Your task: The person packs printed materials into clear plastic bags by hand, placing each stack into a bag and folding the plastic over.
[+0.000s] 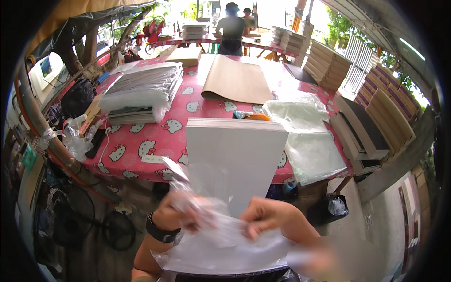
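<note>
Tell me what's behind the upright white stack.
Past the top of the white stack, an orange-and-blue item shows, partly hidden, with a curled brown sheet farther back on the pink tablecloth. Whatever lies lower behind the stack is covered.

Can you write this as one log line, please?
left hand: holding clear plastic | right hand: pinching clear plastic | white boards: ahead of hands | pink-covered table: beyond

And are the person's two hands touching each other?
Apart. The head view shows a gap between the left hand and the right hand, with crumpled clear plastic spanning it.
</note>
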{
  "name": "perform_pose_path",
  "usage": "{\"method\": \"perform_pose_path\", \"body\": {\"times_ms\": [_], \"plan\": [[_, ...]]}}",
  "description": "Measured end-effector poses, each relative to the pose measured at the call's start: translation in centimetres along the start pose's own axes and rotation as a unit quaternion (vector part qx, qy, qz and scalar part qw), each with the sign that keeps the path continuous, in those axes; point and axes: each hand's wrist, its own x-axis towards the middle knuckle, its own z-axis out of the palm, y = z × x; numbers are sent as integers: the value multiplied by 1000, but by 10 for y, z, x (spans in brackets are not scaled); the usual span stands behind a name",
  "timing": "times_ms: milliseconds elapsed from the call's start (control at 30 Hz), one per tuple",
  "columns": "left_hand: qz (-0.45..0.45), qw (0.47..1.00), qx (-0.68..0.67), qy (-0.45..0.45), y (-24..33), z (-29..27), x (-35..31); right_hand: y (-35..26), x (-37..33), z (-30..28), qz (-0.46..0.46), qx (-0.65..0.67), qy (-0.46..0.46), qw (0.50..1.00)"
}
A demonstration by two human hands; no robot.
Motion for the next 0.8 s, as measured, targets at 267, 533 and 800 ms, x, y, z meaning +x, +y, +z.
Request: {"method": "perform_pose_path", "body": {"times_ms": [267, 533, 800], "plan": [[231, 899, -98, 358, 2, 9, 10, 10, -25, -2, -367, 119, 179, 905], [114, 930, 172, 306, 15, 9, 26, 21, -10, -10, -53, -33, 326, 943], [-60, 997, 22, 36, 16, -15, 6, 26, -37, -28, -147, 253, 492, 820]]}}
